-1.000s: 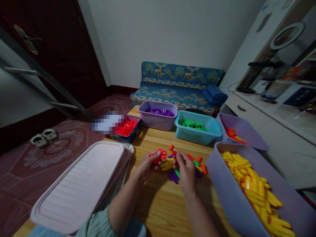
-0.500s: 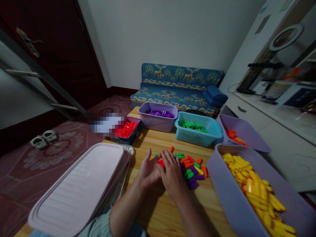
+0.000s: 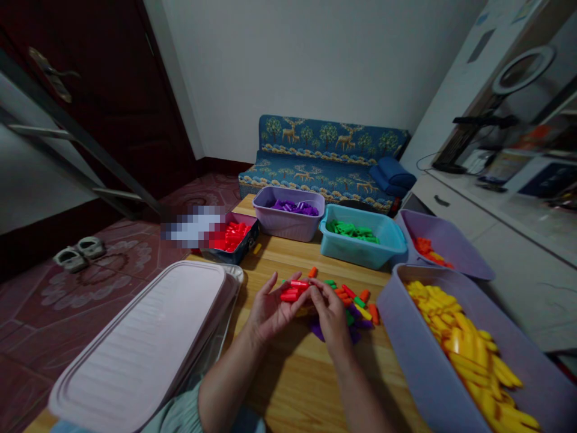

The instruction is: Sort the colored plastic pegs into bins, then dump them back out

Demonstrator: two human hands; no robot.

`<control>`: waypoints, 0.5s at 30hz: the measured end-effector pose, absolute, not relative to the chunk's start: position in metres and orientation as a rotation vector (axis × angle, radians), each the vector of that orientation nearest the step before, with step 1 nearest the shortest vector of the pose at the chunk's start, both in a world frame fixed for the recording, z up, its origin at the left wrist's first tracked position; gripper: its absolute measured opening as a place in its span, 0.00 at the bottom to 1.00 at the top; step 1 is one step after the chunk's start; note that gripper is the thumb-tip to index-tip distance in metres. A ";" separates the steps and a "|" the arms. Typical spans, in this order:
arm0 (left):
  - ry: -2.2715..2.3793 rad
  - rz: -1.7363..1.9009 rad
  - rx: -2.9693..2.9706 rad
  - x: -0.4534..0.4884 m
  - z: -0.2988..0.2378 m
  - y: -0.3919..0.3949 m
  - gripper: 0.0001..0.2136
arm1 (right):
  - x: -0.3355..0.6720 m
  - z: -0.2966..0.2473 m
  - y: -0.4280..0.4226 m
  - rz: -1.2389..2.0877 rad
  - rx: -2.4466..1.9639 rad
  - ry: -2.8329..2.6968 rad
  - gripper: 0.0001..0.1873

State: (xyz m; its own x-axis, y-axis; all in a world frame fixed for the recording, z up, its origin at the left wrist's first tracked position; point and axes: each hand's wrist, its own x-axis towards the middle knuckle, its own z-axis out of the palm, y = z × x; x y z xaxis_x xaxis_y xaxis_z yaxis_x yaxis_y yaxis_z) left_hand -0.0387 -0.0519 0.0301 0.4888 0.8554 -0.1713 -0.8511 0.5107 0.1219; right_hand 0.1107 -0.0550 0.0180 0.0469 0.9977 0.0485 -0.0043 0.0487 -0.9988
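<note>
Several small red plastic pieces [image 3: 292,293], tube-like in shape, lie in the palm of my left hand [image 3: 268,313], which faces up with its fingers curled under them. My right hand [image 3: 332,316] is beside it, fingertips pinched together at the left hand's fingers. Whatever is between those fingertips is hidden. Under and behind my right hand a loose pile of orange, green, purple, red and yellow pieces [image 3: 347,297] lies on the wooden table [image 3: 297,385]. One orange piece [image 3: 312,272] lies apart at the back of the pile.
A dark box of red pieces [image 3: 232,258] stands back left, then a purple-filled lilac bin [image 3: 288,227] and a blue bin of green pieces [image 3: 360,252]. On the right are a large bin of yellow pieces [image 3: 406,337] and another lilac bin [image 3: 455,240]. A pale lid [image 3: 144,343] lies left.
My right hand has drawn back to the right, off my left palm, and its fingers have come together. The red pieces in the left palm now show.
</note>
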 end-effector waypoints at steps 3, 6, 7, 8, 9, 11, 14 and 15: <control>0.237 1.037 0.017 -0.040 0.029 -0.052 0.20 | 0.112 0.016 -0.054 1.286 -1.122 -1.106 0.23; 0.247 1.032 0.022 -0.041 0.027 -0.052 0.19 | 0.117 0.015 -0.052 1.361 -1.100 -1.054 0.23; 0.248 1.031 0.024 -0.041 0.027 -0.052 0.19 | 0.119 0.015 -0.051 1.368 -1.113 -1.038 0.23; 0.249 1.029 0.027 -0.041 0.026 -0.052 0.19 | 0.121 0.015 -0.050 1.366 -1.128 -1.024 0.24; 0.253 1.026 0.032 -0.042 0.025 -0.052 0.19 | 0.123 0.017 -0.050 1.351 -1.141 -1.010 0.23; 0.277 1.017 0.051 -0.042 0.023 -0.051 0.18 | 0.127 0.021 -0.050 1.280 -1.151 -0.983 0.22; 0.356 1.018 0.108 -0.040 0.023 -0.052 0.17 | 0.129 0.032 -0.053 1.123 -1.116 -0.958 0.17; 0.382 1.020 0.140 -0.039 0.023 -0.052 0.17 | 0.128 0.036 -0.055 1.083 -1.103 -0.958 0.16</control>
